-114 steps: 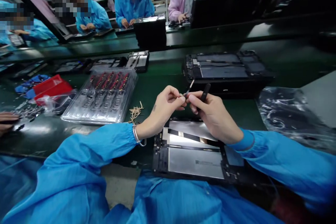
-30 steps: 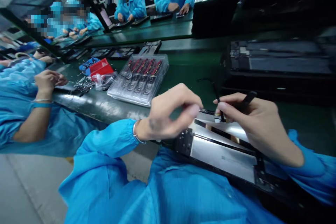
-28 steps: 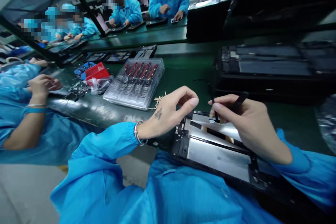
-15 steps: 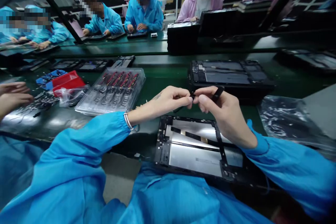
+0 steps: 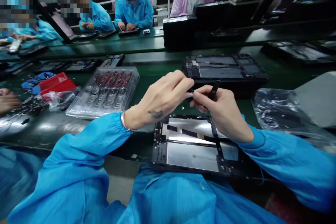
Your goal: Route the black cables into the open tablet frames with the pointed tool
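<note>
An opened tablet chassis (image 5: 194, 147) with silver plates lies on my lap at the belt's near edge. Above it my left hand (image 5: 162, 99) and my right hand (image 5: 220, 110) meet fingertip to fingertip. My right hand holds a thin black tool (image 5: 213, 89) between thumb and fingers. My left thumb and forefinger pinch something tiny at the tool's tip; what it is I cannot tell. Both sleeves are blue.
A clear plastic tray (image 5: 105, 91) of red-tipped parts lies to the left on the green belt (image 5: 157, 73). A stack of black tablet frames (image 5: 223, 71) stands behind my hands. Crinkled plastic bags (image 5: 283, 112) lie right, red bins (image 5: 55, 84) far left. A neighbour's hand (image 5: 6, 99) shows at left; other workers sit opposite.
My hands left the chassis, rose and came together above it. The view swung back from the left to straight ahead. My left hand now covers the tool's tip more.
</note>
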### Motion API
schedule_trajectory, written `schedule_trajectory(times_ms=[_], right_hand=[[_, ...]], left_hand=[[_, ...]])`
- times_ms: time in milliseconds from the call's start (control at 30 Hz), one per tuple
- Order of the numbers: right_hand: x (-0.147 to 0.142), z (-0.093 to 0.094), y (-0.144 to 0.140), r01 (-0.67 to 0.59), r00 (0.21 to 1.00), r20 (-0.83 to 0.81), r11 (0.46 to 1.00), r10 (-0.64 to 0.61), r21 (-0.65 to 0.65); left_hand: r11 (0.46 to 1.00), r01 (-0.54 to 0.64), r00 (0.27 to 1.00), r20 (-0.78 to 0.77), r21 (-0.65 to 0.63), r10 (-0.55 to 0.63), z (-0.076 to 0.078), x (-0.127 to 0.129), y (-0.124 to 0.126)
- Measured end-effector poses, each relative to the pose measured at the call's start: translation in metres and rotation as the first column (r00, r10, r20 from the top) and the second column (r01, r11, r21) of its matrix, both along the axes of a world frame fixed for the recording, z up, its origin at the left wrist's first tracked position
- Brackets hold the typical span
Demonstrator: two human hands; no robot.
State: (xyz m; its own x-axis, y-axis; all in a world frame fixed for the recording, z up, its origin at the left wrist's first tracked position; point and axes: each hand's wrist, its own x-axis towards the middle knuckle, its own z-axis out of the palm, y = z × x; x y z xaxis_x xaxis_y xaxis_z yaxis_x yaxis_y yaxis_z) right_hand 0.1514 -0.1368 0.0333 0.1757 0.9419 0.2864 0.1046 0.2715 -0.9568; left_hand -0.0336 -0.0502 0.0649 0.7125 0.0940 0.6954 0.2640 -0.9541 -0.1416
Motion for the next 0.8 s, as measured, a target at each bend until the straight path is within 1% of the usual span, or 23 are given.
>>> schedule_trajectory(times_ms=[33, 100, 167, 233, 333, 567, 667, 733, 800], right_hand=[[-0.001, 0.000, -0.001, 0.005, 1.000, 0.003, 1.000, -0.005, 0.009], [-0.002, -0.001, -0.002, 0.021, 1.000, 0.022, 0.999, -0.022, 0.032], [-0.003, -0.001, -0.004, 0.031, 0.999, 0.043, 0.998, -0.033, 0.045], [-0.004, -0.001, -0.005, 0.033, 0.998, 0.055, 0.998, -0.036, 0.044], [-0.005, -0.001, -0.006, 0.034, 0.997, 0.073, 0.999, -0.037, 0.043], [-0.004, 0.001, -0.006, 0.046, 0.991, 0.124, 0.996, -0.056, 0.082], [-0.007, 0.002, -0.011, 0.028, 0.985, 0.170, 0.996, -0.042, 0.088], [-0.009, 0.002, -0.017, 0.020, 0.974, 0.224, 0.996, -0.039, 0.085], [-0.007, -0.002, -0.022, 0.002, 0.965, 0.261, 0.998, -0.020, 0.069]], left_hand=[[0.995, -0.019, 1.000, 0.001, 0.103, 0.019, 0.000, 0.002, -0.002], [0.972, -0.053, 0.999, 0.003, 0.231, 0.054, -0.002, 0.005, -0.004], [0.952, -0.082, 0.996, 0.006, 0.295, 0.084, -0.004, 0.007, -0.005], [0.941, -0.104, 0.994, 0.017, 0.322, 0.104, -0.005, 0.007, -0.005], [0.937, -0.113, 0.993, 0.020, 0.331, 0.113, -0.007, 0.006, -0.007], [0.930, -0.089, 0.996, 0.031, 0.356, 0.083, -0.008, 0.009, -0.008], [0.926, -0.090, 0.996, 0.025, 0.367, 0.087, -0.004, 0.012, -0.011], [0.940, -0.093, 0.995, 0.012, 0.327, 0.095, 0.001, 0.005, -0.017], [0.970, -0.132, 0.991, 0.017, 0.204, 0.131, 0.004, -0.014, -0.024]])
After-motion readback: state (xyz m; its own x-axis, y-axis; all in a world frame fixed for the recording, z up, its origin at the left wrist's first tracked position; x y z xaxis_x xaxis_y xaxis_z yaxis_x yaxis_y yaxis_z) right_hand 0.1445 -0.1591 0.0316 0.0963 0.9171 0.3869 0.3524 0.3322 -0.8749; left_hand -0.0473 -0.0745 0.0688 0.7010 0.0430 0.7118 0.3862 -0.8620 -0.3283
